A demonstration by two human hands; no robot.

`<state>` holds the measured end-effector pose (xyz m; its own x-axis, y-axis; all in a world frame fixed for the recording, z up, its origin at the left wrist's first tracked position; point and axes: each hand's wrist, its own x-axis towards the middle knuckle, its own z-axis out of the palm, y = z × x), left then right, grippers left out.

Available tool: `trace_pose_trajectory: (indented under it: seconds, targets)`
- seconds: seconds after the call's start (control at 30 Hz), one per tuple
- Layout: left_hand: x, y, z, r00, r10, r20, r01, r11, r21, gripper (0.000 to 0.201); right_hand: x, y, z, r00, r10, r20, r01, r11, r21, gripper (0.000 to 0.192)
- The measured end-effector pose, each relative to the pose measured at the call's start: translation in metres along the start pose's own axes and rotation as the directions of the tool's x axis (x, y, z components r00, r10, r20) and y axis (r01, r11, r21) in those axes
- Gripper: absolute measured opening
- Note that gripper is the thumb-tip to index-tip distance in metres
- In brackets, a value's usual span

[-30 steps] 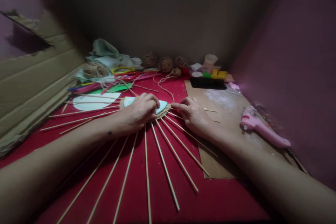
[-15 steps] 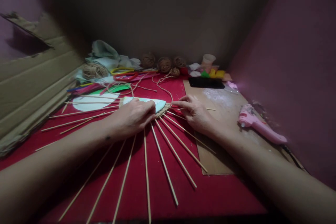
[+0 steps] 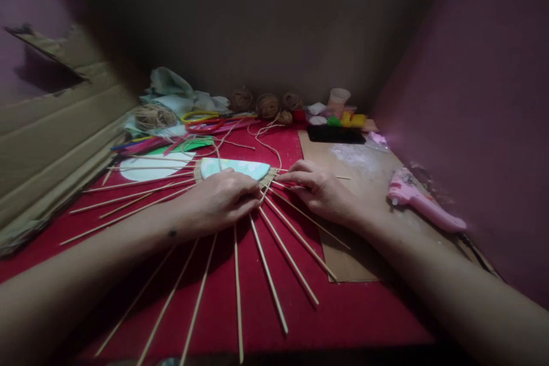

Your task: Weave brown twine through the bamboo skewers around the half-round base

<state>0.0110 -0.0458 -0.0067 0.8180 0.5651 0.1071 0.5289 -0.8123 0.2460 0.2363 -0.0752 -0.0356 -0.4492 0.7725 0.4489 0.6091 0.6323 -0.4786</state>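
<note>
Item one: my left hand (image 3: 221, 200) lay palm down on the near edge of a pale half-disc (image 3: 234, 167) with a woven twine rim (image 3: 268, 178). Its fingers (image 3: 246, 197) were curled and pressed against the rim where the thin wooden sticks (image 3: 268, 274) met it; whether they pinched a strand of twine I could not tell.

Item two: my right hand (image 3: 319, 189) rested just beside the right end of the half-disc, its fingers (image 3: 294, 176) drawn together and pointing left, touching the rim and the sticks there. A loose strand of jute twine (image 3: 269, 146) ran from that spot toward the back; I could not tell whether the fingers held it.

Item three: the sticks fanned out from the half-disc across the red surface (image 3: 343, 314), toward me and to the left, the rightmost few lying over a sheet of brown cardboard (image 3: 364, 171).

Item four: a white paper circle (image 3: 150, 167) lay left of the half-disc, under some of the sticks.

Item five, far edge: three balls of twine (image 3: 268, 106) in a row, a looser coil of twine (image 3: 152, 116) to the left beside crumpled pale cloth (image 3: 175, 88), and coloured strips (image 3: 146, 143).

Item six, containers: a small pale cup (image 3: 338, 98) stood upright at the back, its contents hidden; small bright blocks (image 3: 354, 120) sat next to it, behind a flat black slab (image 3: 337, 134).

Item seven: a pink glue gun (image 3: 418, 203) lay on its side at the right, well apart from both hands.

Item eight: corrugated cardboard (image 3: 55, 131) leaned along the left edge.
</note>
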Motion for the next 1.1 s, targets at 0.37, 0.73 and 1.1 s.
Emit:
trace_pose_trajectory:
  seconds: [0.37,0.73,1.1]
  targets:
    - [0.0,0.012,-0.002,0.995,0.078,-0.058,-0.086,0.984,-0.158,0.016,-0.002,-0.002,0.005,0.997,-0.026,0.078,0.025,1.0,0.006,0.035]
    - [-0.004,0.021,-0.008,0.998,-0.02,0.058,0.046,0.869,-0.492,0.018,0.0,0.006,0.004,0.989,-0.09,0.121,0.095,0.995,-0.035,0.02]
    - [0.005,0.078,0.011,0.918,0.362,-0.162,-0.386,0.908,-0.164,0.021,0.003,0.001,-0.007,0.973,-0.068,0.222,0.065,0.998,0.019,0.019]
